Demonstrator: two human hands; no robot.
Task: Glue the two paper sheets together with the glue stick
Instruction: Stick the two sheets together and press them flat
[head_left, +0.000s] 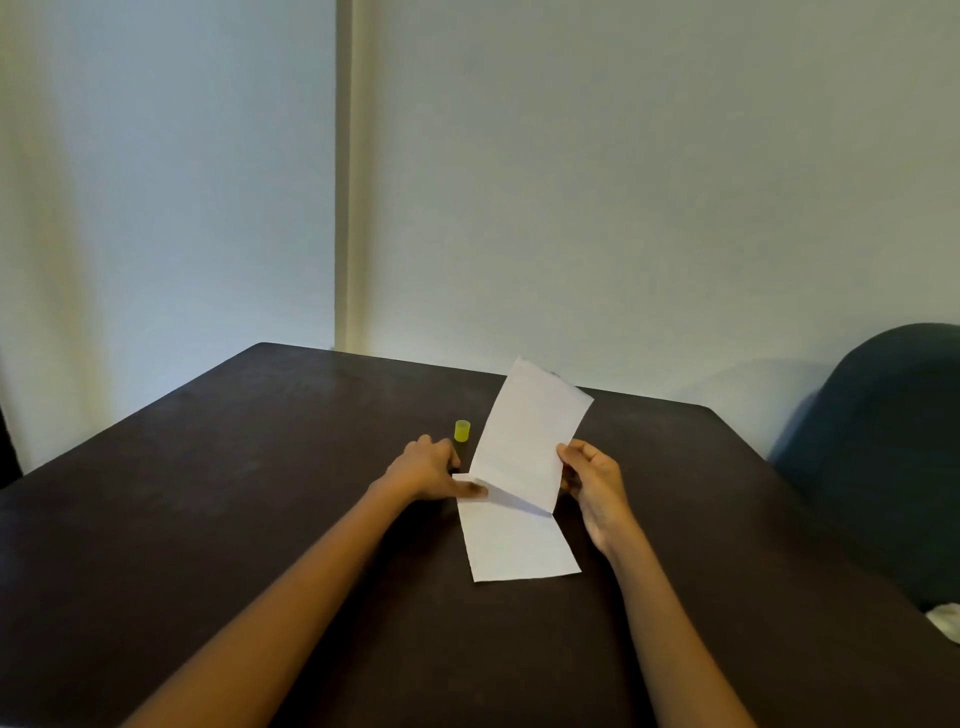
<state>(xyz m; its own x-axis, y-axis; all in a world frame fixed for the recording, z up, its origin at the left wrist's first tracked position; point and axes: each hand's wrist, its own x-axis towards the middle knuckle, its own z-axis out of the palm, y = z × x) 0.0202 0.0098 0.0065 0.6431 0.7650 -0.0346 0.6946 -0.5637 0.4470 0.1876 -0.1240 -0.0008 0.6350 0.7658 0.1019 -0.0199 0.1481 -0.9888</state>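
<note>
My left hand: forearm bare, reaching in from lower left, palm down, fingers extended and pressing flat at the tips. My right hand: forearm bare, reaching in from lower right, wrist raised, thumb and curled fingers pinching. Both hands level, well apart.

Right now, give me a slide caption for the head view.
Right hand lifts upper paper sheet; left hand pins lower sheet beside capped glue stick.
</note>
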